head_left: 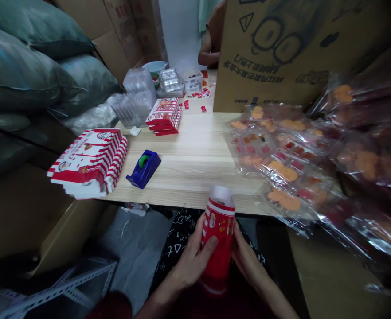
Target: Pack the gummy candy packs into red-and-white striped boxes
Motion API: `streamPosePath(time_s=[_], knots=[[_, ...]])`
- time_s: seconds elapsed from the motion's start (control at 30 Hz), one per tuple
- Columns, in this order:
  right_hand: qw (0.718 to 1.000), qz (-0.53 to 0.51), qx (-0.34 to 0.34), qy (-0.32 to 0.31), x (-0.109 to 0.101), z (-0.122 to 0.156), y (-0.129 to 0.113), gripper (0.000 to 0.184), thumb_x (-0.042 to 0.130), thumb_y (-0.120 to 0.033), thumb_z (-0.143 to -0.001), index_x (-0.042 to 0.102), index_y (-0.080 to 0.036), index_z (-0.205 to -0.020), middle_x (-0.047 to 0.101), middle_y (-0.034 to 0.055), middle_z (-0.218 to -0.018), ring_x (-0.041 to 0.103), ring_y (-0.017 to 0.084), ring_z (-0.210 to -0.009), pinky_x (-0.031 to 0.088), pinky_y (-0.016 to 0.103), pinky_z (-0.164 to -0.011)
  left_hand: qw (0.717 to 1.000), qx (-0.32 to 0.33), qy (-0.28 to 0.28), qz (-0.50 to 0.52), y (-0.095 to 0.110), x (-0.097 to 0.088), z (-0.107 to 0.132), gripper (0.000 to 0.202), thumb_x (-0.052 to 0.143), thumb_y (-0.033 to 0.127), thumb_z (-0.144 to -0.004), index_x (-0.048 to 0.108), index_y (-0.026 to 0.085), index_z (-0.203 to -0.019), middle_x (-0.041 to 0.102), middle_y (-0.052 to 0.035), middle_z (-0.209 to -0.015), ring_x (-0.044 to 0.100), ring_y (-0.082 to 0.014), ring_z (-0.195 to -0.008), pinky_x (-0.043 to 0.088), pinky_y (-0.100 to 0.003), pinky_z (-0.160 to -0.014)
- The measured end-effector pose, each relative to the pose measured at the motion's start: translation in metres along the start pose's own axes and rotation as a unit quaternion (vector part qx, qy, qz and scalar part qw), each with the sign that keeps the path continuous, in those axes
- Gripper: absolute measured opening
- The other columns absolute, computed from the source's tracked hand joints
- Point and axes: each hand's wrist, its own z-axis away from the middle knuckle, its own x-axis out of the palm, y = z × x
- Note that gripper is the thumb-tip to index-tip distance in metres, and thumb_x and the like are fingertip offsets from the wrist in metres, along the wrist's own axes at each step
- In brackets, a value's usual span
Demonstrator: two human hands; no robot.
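Note:
A red and white striped carton (218, 235) stands upright below the front edge of the wooden table (195, 155), held between both my hands. My left hand (191, 259) wraps its left side with the fingers across the red front. My right hand (246, 257) presses against its right side. The carton's white top flap points up toward the table. A stack of flat cartons of the same print (91, 161) lies at the table's left front corner. A blue tape dispenser (144, 168) sits beside that stack.
Clear bags of orange and red snacks (282, 150) cover the table's right side. A large cardboard box (282, 48) stands behind them. A second carton stack (165, 116), clear plastic trays (137, 95) and another person's arm (209, 55) are at the far end. Grey sacks (32, 66) are piled at left.

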Motion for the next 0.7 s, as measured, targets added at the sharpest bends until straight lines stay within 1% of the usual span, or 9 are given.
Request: streamPosePath(time_s=[0.07,0.13,0.23,0.3,0.37,0.43,0.53,0.63,0.7], knots=[[0.998,-0.058,0.036,0.014,0.001,0.0,-0.004,0.057,0.048,-0.061,-0.102,0.044,-0.04,-0.154,0.046,-0.0026,-0.162,0.036,0.021,-0.153,0.035,0.048,-0.124,0.999,-0.003,0.036,0.014,-0.006,-0.001,-0.004,0.063,0.055,0.049,-0.101,0.039,0.028,-0.159,0.05,-0.01,-0.159,0.041,-0.0283,-0.15,0.03,-0.05,-0.127],[0.994,-0.092,0.064,0.015,0.002,0.0,-0.011,0.056,0.056,-0.058,-0.099,0.046,-0.042,-0.152,0.049,-0.002,-0.161,0.044,0.024,-0.149,0.039,0.05,-0.12,0.997,-0.01,0.069,0.039,-0.013,-0.004,-0.009,0.059,0.056,0.05,-0.1,0.046,0.026,-0.154,0.055,-0.0107,-0.154,0.049,-0.0291,-0.144,0.036,-0.049,-0.123],[0.991,-0.1,0.084,-0.008,0.001,0.001,-0.018,0.059,0.062,-0.056,-0.096,0.048,-0.04,-0.151,0.059,0.0032,-0.153,0.057,0.029,-0.138,0.048,0.052,-0.112,0.993,-0.027,0.073,0.093,-0.021,-0.008,-0.013,0.056,0.061,0.051,-0.097,0.056,0.022,-0.145,0.066,-0.0125,-0.141,0.063,-0.0309,-0.129,0.048,-0.048,-0.113],[0.994,-0.086,0.065,-0.017,-0.003,-0.002,-0.018,0.068,0.073,-0.053,-0.09,0.048,-0.039,-0.152,0.064,0.006,-0.147,0.062,0.03,-0.132,0.051,0.051,-0.108,0.99,-0.032,0.068,0.122,-0.025,-0.008,-0.013,0.054,0.065,0.052,-0.094,0.061,0.02,-0.138,0.072,-0.0128,-0.131,0.068,-0.0316,-0.121,0.052,-0.047,-0.107],[0.996,-0.077,0.035,-0.013,-0.008,-0.008,-0.015,0.083,0.083,-0.049,-0.082,0.044,-0.038,-0.154,0.069,0.0075,-0.141,0.067,0.031,-0.126,0.053,0.05,-0.105,0.989,-0.035,0.068,0.13,-0.029,-0.009,-0.013,0.051,0.067,0.052,-0.093,0.065,0.019,-0.132,0.075,-0.0124,-0.125,0.069,-0.0315,-0.118,0.052,-0.046,-0.106],[0.998,-0.068,0.014,-0.002,-0.012,-0.015,-0.013,0.095,0.089,-0.044,-0.076,0.04,-0.036,-0.157,0.075,0.0075,-0.129,0.072,0.029,-0.116,0.055,0.049,-0.102,0.99,-0.041,0.069,0.116,-0.032,-0.01,-0.012,0.048,0.068,0.052,-0.092,0.068,0.019,-0.128,0.076,-0.0115,-0.123,0.069,-0.0308,-0.117,0.052,-0.045,-0.107],[0.999,-0.04,0.002,0.003,-0.013,-0.02,-0.013,0.104,0.09,-0.035,-0.074,0.032,-0.034,-0.16,0.081,0.0045,-0.114,0.077,0.026,-0.101,0.057,0.048,-0.099,0.993,-0.023,0.084,0.08,-0.032,-0.016,-0.013,0.048,0.062,0.054,-0.095,0.07,0.019,-0.127,0.074,-0.011,-0.128,0.067,-0.0299,-0.122,0.051,-0.044,-0.108],[1.0,-0.023,0.012,-0.016,-0.008,-0.02,-0.014,0.107,0.088,-0.032,-0.076,0.025,-0.034,-0.163,0.082,0.0013,-0.107,0.077,0.023,-0.092,0.059,0.046,-0.095,0.989,0.018,0.133,0.062,-0.025,-0.022,-0.016,0.051,0.058,0.055,-0.098,0.067,0.02,-0.133,0.071,-0.0101,-0.134,0.064,-0.0286,-0.127,0.049,-0.043,-0.111],[1.0,-0.017,0.012,-0.022,-0.003,-0.02,-0.013,0.11,0.087,-0.032,-0.077,0.02,-0.035,-0.164,0.082,-0.0003,-0.104,0.077,0.021,-0.088,0.06,0.043,-0.092,0.981,0.035,0.178,0.067,-0.022,-0.024,-0.019,0.053,0.061,0.052,-0.096,0.063,0.022,-0.14,0.071,-0.0095,-0.134,0.066,-0.0275,-0.125,0.05,-0.041,-0.109]])
